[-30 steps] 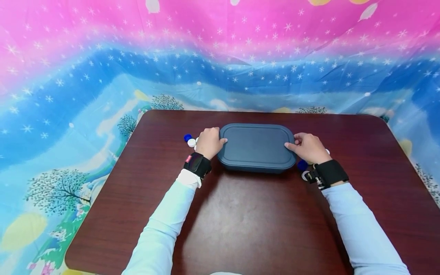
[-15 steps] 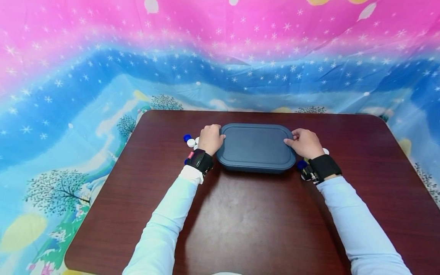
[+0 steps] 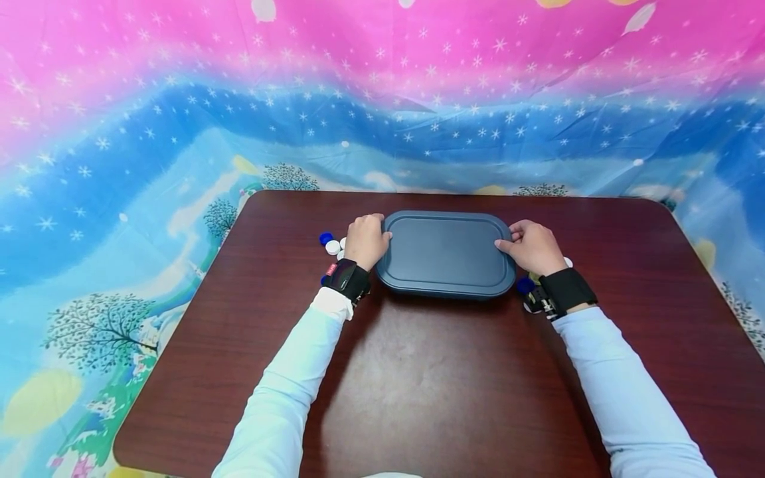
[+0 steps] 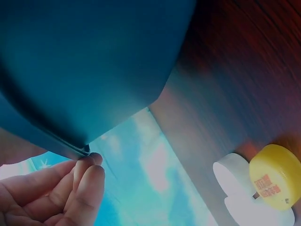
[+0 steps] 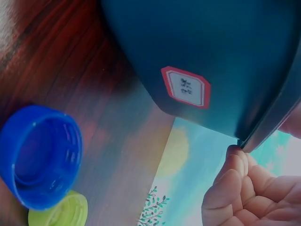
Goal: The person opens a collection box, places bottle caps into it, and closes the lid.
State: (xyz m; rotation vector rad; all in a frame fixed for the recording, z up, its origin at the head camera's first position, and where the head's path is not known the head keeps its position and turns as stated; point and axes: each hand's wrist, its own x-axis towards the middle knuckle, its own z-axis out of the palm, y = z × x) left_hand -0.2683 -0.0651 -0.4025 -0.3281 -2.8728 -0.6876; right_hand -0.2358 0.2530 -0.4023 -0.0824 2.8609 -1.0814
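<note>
A dark blue-grey oblong box (image 5: pixel 141 52) stands toward the back of the table, covered by a flat lid (image 3: pixel 445 252) of the same colour. My left hand (image 3: pixel 367 241) pinches the lid's left end, thumb on top and fingers curled beneath the rim. At the opposite end my right hand (image 3: pixel 532 248) pinches the rim the same way. The left wrist view has the left fingers (image 4: pixel 87 188) hooked under the lid's edge, and the right fingers (image 5: pixel 225 188) do likewise in the right wrist view. A red-bordered label (image 5: pixel 186 87) is on the box's right wall. The box's inside is hidden.
Left of the box lie several bottle caps, among them a blue cap (image 3: pixel 325 238), white caps (image 3: pixel 333 247) and a yellow cap (image 4: pixel 275 176). To its right are a blue cap (image 5: pixel 40 157) and a yellow-green cap (image 5: pixel 59 209). A printed cloth (image 3: pixel 382 119) hangs behind the brown table (image 3: pixel 418 392).
Both hands have shifted a little farther back along the lid's ends, and the right wrist has moved slightly left. The lid sits very slightly higher in the head view now.
</note>
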